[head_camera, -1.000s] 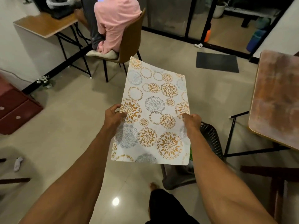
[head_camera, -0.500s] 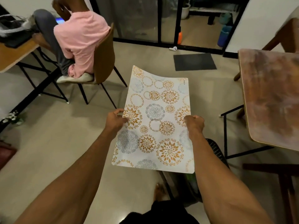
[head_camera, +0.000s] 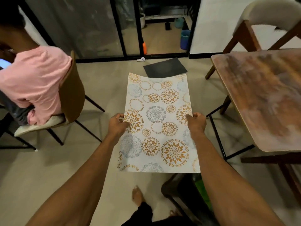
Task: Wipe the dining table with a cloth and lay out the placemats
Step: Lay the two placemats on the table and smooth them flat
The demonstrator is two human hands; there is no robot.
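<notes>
Above floor (head_camera: 40, 168): placemat (head_camera: 157, 124) held lengthwise, long axis pointing away.

Placemat (head_camera: 156, 121): thin flexible sheet, plastic by the look, smooth with a faint sheen; white ground printed with orange and grey-blue rosettes.
Counter (head_camera: 263, 98): mottled pink-brown top, satin, worn-looking; thin pale edge; slim black metal legs.
Floor (head_camera: 48, 168): beige tile, glossy, reflective.
Shell chair (head_camera: 71, 95): smooth brown back, black metal legs; cream cloth cushion (head_camera: 40, 124).
Wooden chair (head_camera: 244, 36): dark varnished frame, pale upholstered back.
Floor mat (head_camera: 165, 67): dark grey, matt.
Shirt (head_camera: 32, 79): pink cloth, soft, creased.
Doors (head_camera: 91, 26): glass panes, black frames.
</notes>
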